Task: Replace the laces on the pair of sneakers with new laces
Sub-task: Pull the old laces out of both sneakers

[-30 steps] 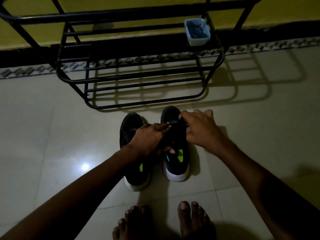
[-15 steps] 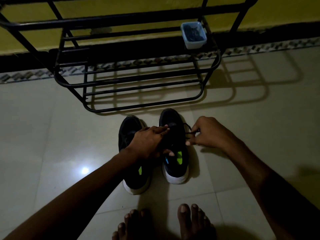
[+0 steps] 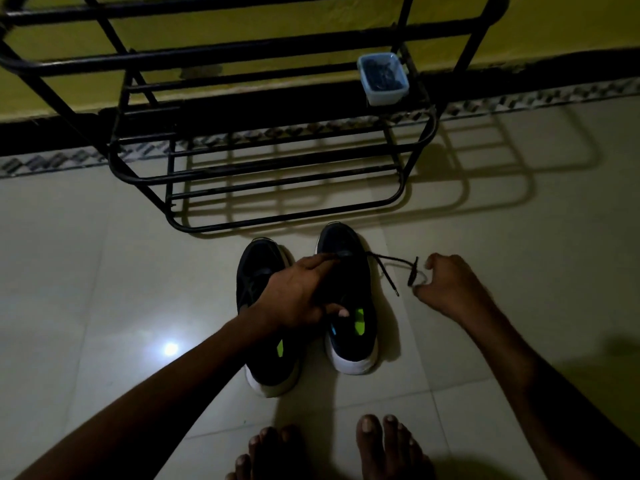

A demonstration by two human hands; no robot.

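Two black sneakers with white soles and neon-green insoles are pictured side by side, toes pointing away, on a pale glossy tiled floor. They stand just in front of a black tubular metal shoe rack set against a yellow wall. The left sneaker is partly covered by the forearm reaching over it. The right sneaker is pressed down by the left hand, whose fairly straight fingers are laid along the laced front while the thumb rests at the shoe's opening. A thin black lace is drawn out sideways from the eyelets near the toe of the right sneaker, and both of its loose ends trail toward the right hand. That hand is held low over the floor beside the shoe, thumb and fingers curved into a loose C just at the lace tips. In the dim light it cannot be told whether the lace is pinched or let go. A small translucent plastic tub with dark contents is seen on a rack shelf. Bare feet are visible at the bottom edge.
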